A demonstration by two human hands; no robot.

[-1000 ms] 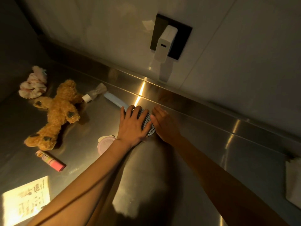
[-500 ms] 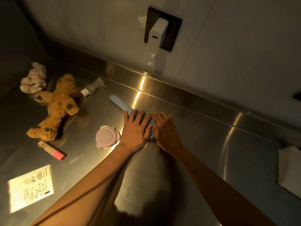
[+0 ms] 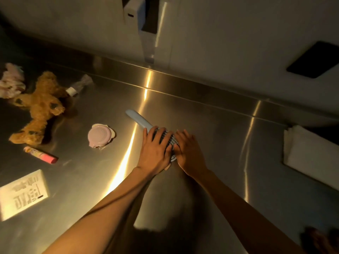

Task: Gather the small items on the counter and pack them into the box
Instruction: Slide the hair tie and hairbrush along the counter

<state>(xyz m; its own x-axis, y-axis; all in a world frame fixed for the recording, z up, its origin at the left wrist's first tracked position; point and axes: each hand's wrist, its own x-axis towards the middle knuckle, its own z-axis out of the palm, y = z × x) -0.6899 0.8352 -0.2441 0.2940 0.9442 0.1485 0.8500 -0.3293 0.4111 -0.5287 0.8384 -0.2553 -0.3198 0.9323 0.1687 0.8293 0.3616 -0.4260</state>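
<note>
Over the last second we are seeing the hairbrush (image 3: 141,121) drawn away from the back ledge toward us under both hands; gathering is starting, nothing packed. Left hand (image 3: 156,149) and right hand (image 3: 187,151) are lying flat, side by side, fingers straight, pressing the brush head; its handle is sticking out up-left. Left of the hands: pink compact (image 3: 100,137), lip balm (image 3: 41,154), teddy bear (image 3: 38,109). Possibly the box (image 3: 310,154) is sitting to their right.
</note>
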